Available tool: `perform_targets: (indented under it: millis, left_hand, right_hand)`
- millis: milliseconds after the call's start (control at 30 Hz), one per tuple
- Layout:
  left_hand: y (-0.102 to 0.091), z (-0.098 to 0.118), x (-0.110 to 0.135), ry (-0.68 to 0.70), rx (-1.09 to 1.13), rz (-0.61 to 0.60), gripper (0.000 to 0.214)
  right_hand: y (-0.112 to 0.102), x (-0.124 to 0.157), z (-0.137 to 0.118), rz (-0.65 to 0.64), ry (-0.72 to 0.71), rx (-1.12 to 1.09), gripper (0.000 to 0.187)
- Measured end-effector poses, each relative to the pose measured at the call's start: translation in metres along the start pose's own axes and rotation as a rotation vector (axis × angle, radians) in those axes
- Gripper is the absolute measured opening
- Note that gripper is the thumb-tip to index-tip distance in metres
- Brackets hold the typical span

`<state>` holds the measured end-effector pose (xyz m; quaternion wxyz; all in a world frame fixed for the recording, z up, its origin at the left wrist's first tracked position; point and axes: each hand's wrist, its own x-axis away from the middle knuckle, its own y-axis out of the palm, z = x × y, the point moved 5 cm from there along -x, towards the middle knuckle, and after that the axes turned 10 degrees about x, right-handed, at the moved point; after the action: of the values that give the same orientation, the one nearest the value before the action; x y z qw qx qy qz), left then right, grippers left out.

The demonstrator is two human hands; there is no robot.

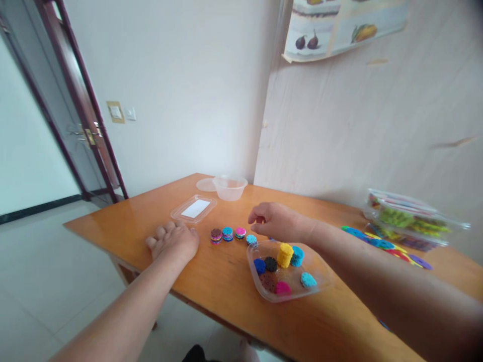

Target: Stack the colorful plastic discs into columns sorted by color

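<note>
My left hand (173,241) lies flat on the wooden table (226,281), fingers stretched out and holding nothing. My right hand (277,221) hovers with fingers curled just above a row of small colourful toothed discs (228,234); nothing shows in its fingers. The nearest disc of that row, a blue disc (251,240), sits right under the fingertips. Below my right wrist stands a clear plastic tray (320,281) with several discs inside, among them a yellow stack (285,255) and a teal stack (298,256).
A clear lid (194,208) and a clear bowl (230,187) stand at the far side of the table. At the right lie a clear bag of coloured pieces (411,221) and loose flat discs (385,246). The table's near edge runs below my left hand.
</note>
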<state>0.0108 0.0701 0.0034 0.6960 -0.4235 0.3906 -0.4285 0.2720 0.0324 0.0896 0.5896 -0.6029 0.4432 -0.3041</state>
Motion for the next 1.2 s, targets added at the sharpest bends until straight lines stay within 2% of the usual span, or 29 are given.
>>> perform_targets:
  millis: [133,300,400,533,700,833,1000,1200]
  left_hand:
    - [-0.002,0.002,0.003,0.005,0.000,-0.007,0.055]
    - [-0.003,0.003,0.005,0.005,0.017,0.010,0.053]
    - [-0.003,0.003,0.006,0.015,0.018,0.019,0.052]
    - [-0.002,0.003,0.005,0.026,0.020,0.024,0.052]
    - [-0.001,0.002,0.005,0.029,0.026,0.035,0.051]
    - [-0.003,0.003,0.006,0.010,0.031,0.007,0.052]
    - [-0.003,0.003,0.004,0.002,0.034,-0.008,0.054]
    - [0.000,0.001,0.000,0.008,0.033,0.004,0.054]
  right_hand:
    - [0.017,-0.032,-0.022,-0.098,-0.058,0.152,0.031]
    - [0.035,-0.055,-0.030,-0.195,-0.045,0.275,0.045]
    - [0.041,-0.060,-0.032,-0.222,-0.040,0.280,0.049]
    - [0.042,-0.061,-0.035,-0.241,-0.047,0.288,0.043]
    - [0.032,-0.058,-0.034,-0.203,-0.044,0.236,0.038]
    - [0.011,-0.041,-0.020,-0.111,-0.037,0.178,0.034]
    - [-0.017,0.011,0.008,-0.035,0.026,0.138,0.031]
    - [-0.024,0.077,0.041,-0.009,0.102,0.174,0.029]
